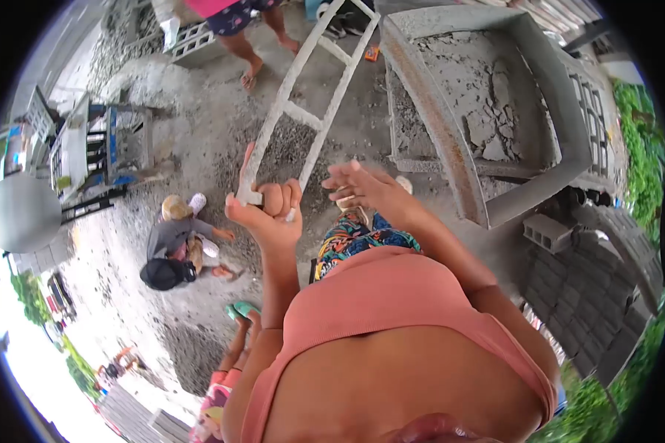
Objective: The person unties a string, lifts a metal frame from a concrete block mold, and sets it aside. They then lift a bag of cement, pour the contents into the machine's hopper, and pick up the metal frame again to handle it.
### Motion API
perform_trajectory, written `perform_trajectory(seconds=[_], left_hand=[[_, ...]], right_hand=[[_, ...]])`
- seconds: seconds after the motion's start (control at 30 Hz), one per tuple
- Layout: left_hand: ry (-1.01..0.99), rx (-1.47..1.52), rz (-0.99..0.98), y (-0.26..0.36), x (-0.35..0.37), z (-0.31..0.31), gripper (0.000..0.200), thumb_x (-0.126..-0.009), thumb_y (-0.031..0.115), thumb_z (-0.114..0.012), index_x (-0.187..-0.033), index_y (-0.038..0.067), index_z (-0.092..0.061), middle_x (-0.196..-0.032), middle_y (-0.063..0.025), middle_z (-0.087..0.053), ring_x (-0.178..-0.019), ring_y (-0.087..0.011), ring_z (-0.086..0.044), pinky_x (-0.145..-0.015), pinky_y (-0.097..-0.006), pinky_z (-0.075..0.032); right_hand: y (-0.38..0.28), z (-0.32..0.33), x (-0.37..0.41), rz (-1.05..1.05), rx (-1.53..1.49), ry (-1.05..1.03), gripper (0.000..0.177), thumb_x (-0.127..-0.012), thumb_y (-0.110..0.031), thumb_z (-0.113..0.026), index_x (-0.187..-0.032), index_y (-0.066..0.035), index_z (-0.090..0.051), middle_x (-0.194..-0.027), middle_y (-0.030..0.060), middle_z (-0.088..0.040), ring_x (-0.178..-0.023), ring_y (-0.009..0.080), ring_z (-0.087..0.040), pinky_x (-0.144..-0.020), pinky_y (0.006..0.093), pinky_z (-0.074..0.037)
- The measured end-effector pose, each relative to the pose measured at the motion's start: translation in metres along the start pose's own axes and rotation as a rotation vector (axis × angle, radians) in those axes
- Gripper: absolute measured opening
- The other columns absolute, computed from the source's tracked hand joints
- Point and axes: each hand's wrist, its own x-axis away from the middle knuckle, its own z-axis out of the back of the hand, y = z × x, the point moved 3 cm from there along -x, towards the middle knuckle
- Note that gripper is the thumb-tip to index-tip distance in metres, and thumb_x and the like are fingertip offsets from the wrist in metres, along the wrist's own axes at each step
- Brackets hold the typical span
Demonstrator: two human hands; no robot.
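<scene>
My left hand [275,210] is closed around the near end of a ladder-shaped frame [301,114], which is grey and crusted with what looks like cement. Its two long rails, joined by short crossbars, slant up and away to the top of the view. Just right of the near end, my right hand [369,190] hovers with its fingers stretched out and apart, holding nothing. It is close to the right rail but appears clear of it. Below the hands are my patterned shorts [347,247].
Right of the frame stands a large metal trough [451,140] with cracked grey mix. Hollow blocks [547,232] lie at right. A person in a dark cap [168,273] crouches at left; bare legs [244,55] show at top, green slippers [242,308] lower left. A blue-framed machine [111,144] stands left.
</scene>
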Motion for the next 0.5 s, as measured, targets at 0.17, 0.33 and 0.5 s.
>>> perform_trajectory(seconds=[0.17, 0.33, 0.5], left_hand=[[0.129, 0.038, 0.113, -0.022, -0.026, 0.000, 0.056, -0.086, 0.060, -0.033, -0.107, 0.012, -0.052, -0.044, 0.0073, -0.012, -0.040, -0.0084, -0.011, -0.048, -0.0237, -0.025], [-0.149, 0.137, 0.290, -0.049, -0.076, 0.032, 0.081, -0.080, 0.065, -0.039, -0.137, 0.008, -0.027, -0.049, 0.0042, -0.027, -0.046, -0.0091, -0.027, -0.062, -0.0272, -0.035], [-0.159, -0.081, 0.587, -0.072, -0.151, 0.054, 0.099, -0.069, 0.071, -0.044, -0.140, 0.007, -0.020, -0.103, -0.0090, -0.045, -0.096, -0.0249, -0.043, -0.090, -0.0374, -0.033]], right_hand=[[-0.024, -0.028, -0.057, 0.081, -0.643, -0.103, 0.040, -0.097, -0.036, -0.029, -0.110, -0.002, -0.046, -0.101, 0.0130, -0.059, -0.087, 0.0226, -0.057, -0.077, 0.0362, -0.046], [-0.028, -0.010, -0.108, 0.238, -0.772, 0.107, 0.022, -0.097, -0.027, -0.034, -0.089, -0.007, -0.042, -0.066, 0.0019, -0.043, -0.055, 0.0149, -0.041, -0.062, 0.0325, -0.041], [-0.086, 0.033, -0.140, 0.393, -0.661, 0.236, 0.020, -0.096, -0.025, -0.038, -0.082, -0.010, -0.039, -0.061, -0.0028, -0.031, -0.050, 0.0082, -0.030, -0.050, 0.0255, -0.033]])
